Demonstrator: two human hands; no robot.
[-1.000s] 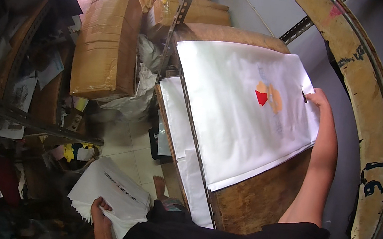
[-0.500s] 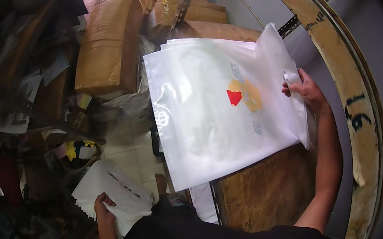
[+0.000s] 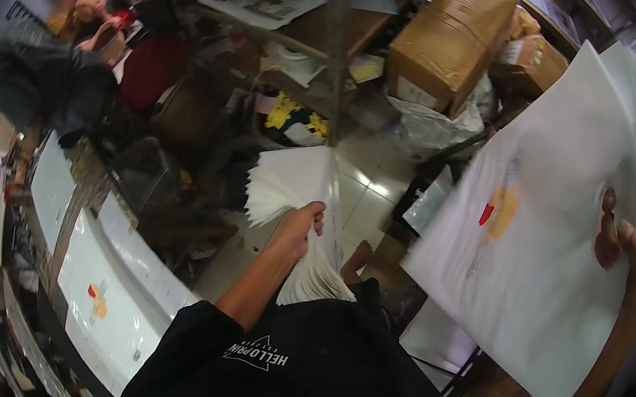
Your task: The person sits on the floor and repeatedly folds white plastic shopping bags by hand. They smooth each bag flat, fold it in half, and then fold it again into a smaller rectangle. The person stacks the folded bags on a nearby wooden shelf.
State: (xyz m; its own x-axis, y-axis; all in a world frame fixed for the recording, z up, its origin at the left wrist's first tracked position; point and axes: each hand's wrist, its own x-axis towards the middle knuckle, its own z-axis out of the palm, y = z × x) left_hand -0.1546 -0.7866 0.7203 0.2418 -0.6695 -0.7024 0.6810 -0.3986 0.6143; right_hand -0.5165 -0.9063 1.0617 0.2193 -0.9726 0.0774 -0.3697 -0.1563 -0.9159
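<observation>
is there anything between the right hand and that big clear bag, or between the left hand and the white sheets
Nothing visible. The right hand already grips the large clear bag at its right edge, thumb seen through the plastic. The left hand already clutches the stack of white sheets above the tiled floor.

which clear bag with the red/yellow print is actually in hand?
The large one on the right, pinched at its edge by the right hand and raised. The other printed bag lies flat on the table at lower left, touched by neither hand.

right thumb [image 3: 603, 239] veiled behind translucent bag [image 3: 538, 254]; bag corner cut off.
</observation>
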